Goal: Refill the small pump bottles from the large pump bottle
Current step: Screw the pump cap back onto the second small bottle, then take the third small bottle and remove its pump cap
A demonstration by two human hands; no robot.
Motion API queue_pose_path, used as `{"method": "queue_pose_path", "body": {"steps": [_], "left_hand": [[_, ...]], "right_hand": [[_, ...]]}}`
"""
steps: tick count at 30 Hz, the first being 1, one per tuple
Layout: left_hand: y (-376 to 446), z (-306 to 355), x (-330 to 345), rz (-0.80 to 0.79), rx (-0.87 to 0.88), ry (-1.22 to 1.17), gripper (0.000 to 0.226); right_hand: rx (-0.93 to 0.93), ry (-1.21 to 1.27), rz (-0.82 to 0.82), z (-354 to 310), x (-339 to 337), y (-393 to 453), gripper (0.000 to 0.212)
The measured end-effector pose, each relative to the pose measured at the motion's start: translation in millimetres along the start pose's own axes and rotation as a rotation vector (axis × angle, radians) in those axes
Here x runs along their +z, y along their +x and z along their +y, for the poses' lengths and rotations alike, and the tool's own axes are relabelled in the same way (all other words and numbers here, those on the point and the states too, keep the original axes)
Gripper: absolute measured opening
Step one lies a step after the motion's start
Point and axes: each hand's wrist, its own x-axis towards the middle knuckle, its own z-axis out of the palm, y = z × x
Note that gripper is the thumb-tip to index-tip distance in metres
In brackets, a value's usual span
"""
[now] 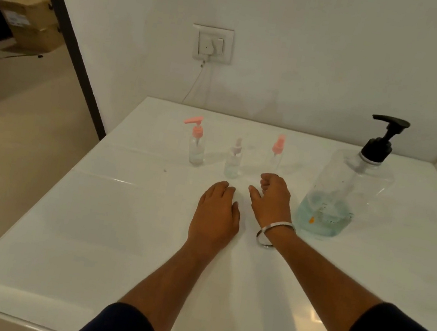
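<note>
**4 pump bottles upright on the white table, both hands empty in front of them**

The large clear plastic pump bottle stands upright on the right part of the glossy white table, its long axis vertical. Its black pump head has the spout pointing to the left. A low layer of pale blue liquid sits in the bottom, and the rest looks empty.

3 small clear pump bottles stand upright in a row, further from the person than the hands and left of the large bottle. The left small bottle with pink pump has its spout pointing left. The middle small bottle with pale white pump and the right small bottle with pink pump are blurred, so I cannot tell where their nozzles point. The bottles stand apart from each other.

The left hand lies palm down on the table, fingers loosely together, holding nothing. The right hand, with a silver metal bangle at the wrist, is just beside it, fingers curled loosely inward and empty, near the right small bottle but not touching it.

The table's left edge is well apart from the bottles, with much bare surface before and left of the hands. Behind the table is the white wall with a white socket plate.
</note>
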Motion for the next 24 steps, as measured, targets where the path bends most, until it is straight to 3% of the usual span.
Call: {"method": "queue_pose_path", "body": {"steps": [7, 13, 24], "left_hand": [[10.4, 21.1, 17.7, -0.031, 0.056, -0.029, 0.04], [31.8, 28.5, 30.0, 0.018, 0.078, -0.073, 0.023], [37.8, 24.7, 34.1, 0.05, 0.121, -0.118, 0.02]], "right_hand": [[0.108, -0.04, 0.107, 14.8, -7.1, 20.8, 0.045], [0.158, -0.05, 0.13, 16.2, 0.5, 47.2, 0.052], [0.084, -0.053, 0.161, 20.8, 2.6, 61.1, 0.035]]}}
